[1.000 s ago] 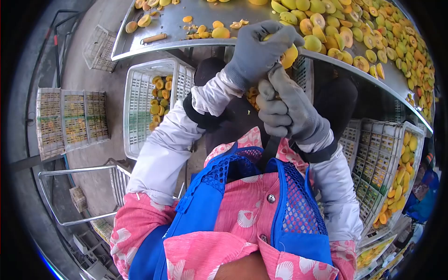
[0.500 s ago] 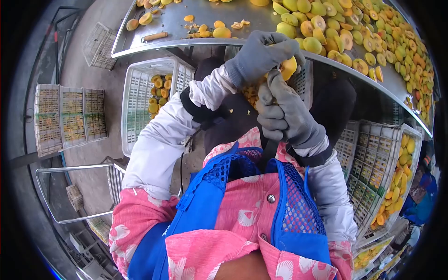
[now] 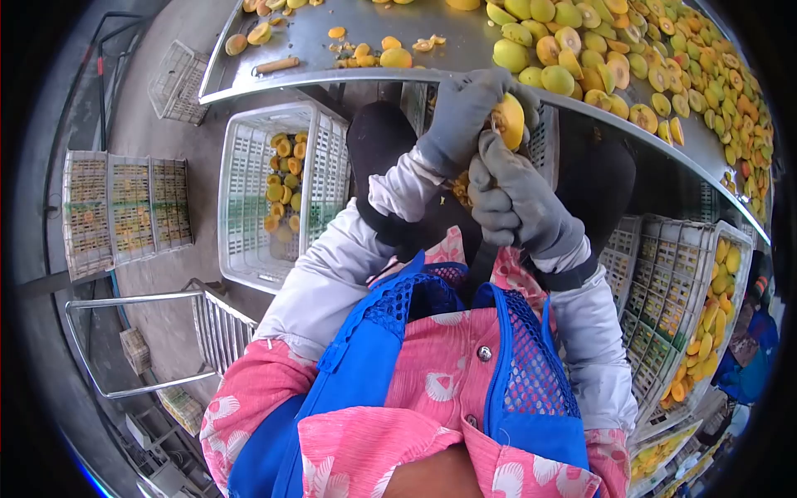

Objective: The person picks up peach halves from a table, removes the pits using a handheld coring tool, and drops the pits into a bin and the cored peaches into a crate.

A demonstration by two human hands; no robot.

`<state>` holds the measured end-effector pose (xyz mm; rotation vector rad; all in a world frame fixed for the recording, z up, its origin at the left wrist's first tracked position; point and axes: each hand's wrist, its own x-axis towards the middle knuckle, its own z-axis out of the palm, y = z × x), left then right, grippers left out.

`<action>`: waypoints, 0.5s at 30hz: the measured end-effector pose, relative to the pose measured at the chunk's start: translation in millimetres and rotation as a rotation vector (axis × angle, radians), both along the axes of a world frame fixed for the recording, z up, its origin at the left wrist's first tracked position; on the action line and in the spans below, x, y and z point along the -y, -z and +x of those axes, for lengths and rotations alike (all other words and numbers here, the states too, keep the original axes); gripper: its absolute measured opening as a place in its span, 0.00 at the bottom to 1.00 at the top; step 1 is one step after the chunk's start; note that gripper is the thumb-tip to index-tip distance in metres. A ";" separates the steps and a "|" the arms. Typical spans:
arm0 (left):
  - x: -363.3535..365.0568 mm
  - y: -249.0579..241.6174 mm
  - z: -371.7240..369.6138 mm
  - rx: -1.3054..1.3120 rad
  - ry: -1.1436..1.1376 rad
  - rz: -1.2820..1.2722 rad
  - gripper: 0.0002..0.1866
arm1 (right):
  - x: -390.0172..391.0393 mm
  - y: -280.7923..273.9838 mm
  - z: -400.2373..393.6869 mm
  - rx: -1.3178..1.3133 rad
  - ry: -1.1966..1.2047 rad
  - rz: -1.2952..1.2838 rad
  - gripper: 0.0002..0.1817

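Note:
My left hand (image 3: pixel 471 116), in a grey glove, is closed around a yellow fruit half (image 3: pixel 507 121) just off the front edge of the metal table (image 3: pixel 324 50). The fruit's cut face, with a brownish hollow, is turned partly toward my right hand. My right hand (image 3: pixel 523 195), also gloved in grey, is closed just below the fruit, its thumb and forefinger pinched at the cut face. What it grips is too hidden to name. Many green-yellow fruit halves (image 3: pixel 598 50) lie on the table at the right.
A white crate (image 3: pixel 249 241) with fruit halves stands at the left. Stacked crates (image 3: pixel 664 290) with fruit are at the right. A wooden-handled tool (image 3: pixel 276 65) lies on the table. A metal-framed stand (image 3: pixel 141 388) is at the lower left. A person (image 3: pixel 751 357) shows at the far right.
My left arm has shifted right, showing more of the white crate. The fruit half has turned, and more of its cut face shows between my hands.

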<state>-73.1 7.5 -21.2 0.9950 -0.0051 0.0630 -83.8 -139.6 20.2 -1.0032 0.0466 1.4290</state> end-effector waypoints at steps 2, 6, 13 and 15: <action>3.5 9.7 -3.8 -0.055 -0.003 0.047 0.20 | 3.7 3.9 0.4 -0.033 -0.019 -0.029 0.26; -15.6 3.6 -8.8 0.094 0.133 0.434 0.19 | 10.4 6.6 -0.1 -0.134 -0.120 0.082 0.26; -0.6 29.7 -26.1 -0.110 0.017 -0.126 0.28 | -4.0 23.5 -15.1 -0.065 -0.039 0.076 0.27; 0.2 32.8 -28.4 -0.113 -0.205 -0.247 0.31 | -6.7 23.5 -15.8 -0.020 -0.023 0.033 0.28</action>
